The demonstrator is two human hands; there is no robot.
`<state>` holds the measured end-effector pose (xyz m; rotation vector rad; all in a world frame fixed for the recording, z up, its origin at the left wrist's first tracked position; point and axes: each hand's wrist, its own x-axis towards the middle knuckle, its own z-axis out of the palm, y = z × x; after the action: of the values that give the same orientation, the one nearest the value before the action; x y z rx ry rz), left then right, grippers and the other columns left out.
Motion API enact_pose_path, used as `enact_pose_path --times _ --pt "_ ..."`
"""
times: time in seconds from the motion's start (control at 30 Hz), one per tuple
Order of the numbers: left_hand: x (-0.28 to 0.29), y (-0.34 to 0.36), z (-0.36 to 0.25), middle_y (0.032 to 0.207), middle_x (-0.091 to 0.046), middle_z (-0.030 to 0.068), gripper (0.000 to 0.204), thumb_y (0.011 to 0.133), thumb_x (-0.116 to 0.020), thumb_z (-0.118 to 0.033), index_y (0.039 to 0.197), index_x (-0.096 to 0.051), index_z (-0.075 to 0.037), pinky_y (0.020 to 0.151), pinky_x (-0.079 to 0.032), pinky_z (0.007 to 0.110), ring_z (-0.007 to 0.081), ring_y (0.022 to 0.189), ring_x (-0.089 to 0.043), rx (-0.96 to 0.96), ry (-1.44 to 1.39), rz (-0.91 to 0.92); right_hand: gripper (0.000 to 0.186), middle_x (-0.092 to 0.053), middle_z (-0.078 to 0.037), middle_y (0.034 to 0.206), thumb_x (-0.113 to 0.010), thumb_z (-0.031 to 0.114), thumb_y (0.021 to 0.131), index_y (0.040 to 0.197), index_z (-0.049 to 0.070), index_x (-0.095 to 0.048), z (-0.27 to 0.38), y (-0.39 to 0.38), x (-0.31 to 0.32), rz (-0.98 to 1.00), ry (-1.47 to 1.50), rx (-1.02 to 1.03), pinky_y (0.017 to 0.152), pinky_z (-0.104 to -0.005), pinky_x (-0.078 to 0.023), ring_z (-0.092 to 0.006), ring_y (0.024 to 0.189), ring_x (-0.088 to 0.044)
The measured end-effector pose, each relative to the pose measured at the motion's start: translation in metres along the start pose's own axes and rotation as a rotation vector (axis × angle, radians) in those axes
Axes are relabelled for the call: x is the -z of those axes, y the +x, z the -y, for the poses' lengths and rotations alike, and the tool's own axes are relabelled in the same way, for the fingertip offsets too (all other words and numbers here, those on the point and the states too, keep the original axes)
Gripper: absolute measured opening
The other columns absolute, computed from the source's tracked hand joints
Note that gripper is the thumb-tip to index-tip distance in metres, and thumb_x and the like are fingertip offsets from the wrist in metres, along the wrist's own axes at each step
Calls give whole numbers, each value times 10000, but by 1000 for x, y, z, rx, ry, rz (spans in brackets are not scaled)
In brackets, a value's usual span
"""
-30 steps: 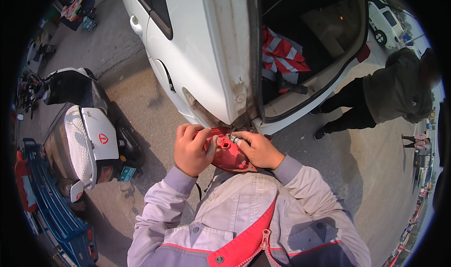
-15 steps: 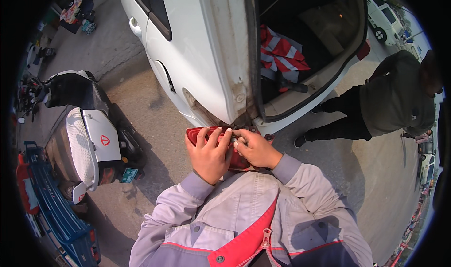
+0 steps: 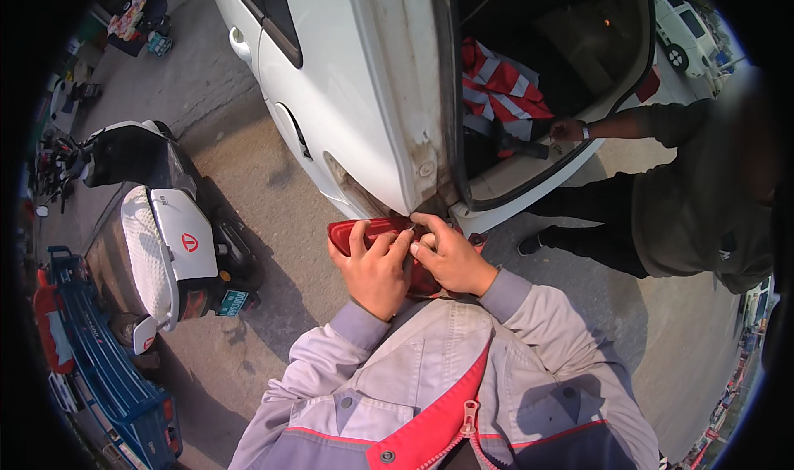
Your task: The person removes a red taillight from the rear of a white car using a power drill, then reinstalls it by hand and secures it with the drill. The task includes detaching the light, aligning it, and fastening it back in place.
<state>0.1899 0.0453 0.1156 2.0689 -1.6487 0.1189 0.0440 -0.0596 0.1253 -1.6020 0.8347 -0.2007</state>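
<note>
A red car tail light [image 3: 342, 236] is held in front of my chest, near the rear corner of the white car [image 3: 343, 89]. My left hand [image 3: 375, 275] is closed round it, with the fingers bent over its near side. My right hand [image 3: 453, 260] closes in a pinch at the lamp's back, next to my left fingertips. Something small and pale shows between the right fingertips, too small to name. My fingers and palms hide much of the lamp.
The open trunk [image 3: 513, 172] holds a red and silver reflective vest [image 3: 500, 85] and a black-handled tool [image 3: 523, 146]. Another person [image 3: 686, 197] stands at the right, one hand over the trunk edge. A white scooter [image 3: 182, 234] and a blue cart [image 3: 116, 371] stand left.
The other person has stretched an arm into the trunk opening beside the black-handled tool. My right fingers have shifted slightly at the lamp; my left hand still holds it.
</note>
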Motion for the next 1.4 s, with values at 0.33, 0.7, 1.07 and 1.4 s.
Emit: enact_pose_path --times 0.33,0.7,1.07,1.4 --pt "-4 8 16 963 -746 -39 299 812 -769 -240 1109 -747 -218 967 -341 665 292 1218 -564 106 51 81 408 -719 -221 876 -578 124 939 1315 -28 -534 29 -12 -4 -170 -289 192 755 -462 -552 -378 798 -709" --pt "0 14 12 920 -736 -36 307 816 -802 -254 1118 -759 -221 989 -348 638 269 1183 -577 116 4 58 281 -707 -88 1017 -580 119 1050 1289 -22 -622 -11 -22 35 -20 742 -132 819 -305 -575 -150 878 -674" --pt "-5 11 15 1001 -741 -51 333 808 -805 -249 1136 -753 -225 1036 -322 648 269 1220 -557 85 23 93 291 -707 -107 1011 -537 124 1070 1289 -45 -627 -53 -59 56 -98 1077 -199 779 -356 -598 -201 852 -698" --pt "-12 9 26 1112 -755 -5 325 880 -756 -222 1202 -756 -175 1062 -324 553 328 1297 -511 63 48 188 217 -721 -65 753 -613 228 927 895 47 -727 -186 -217 83 -646 -27 -539 578 -344 -553 -160 654 -688"
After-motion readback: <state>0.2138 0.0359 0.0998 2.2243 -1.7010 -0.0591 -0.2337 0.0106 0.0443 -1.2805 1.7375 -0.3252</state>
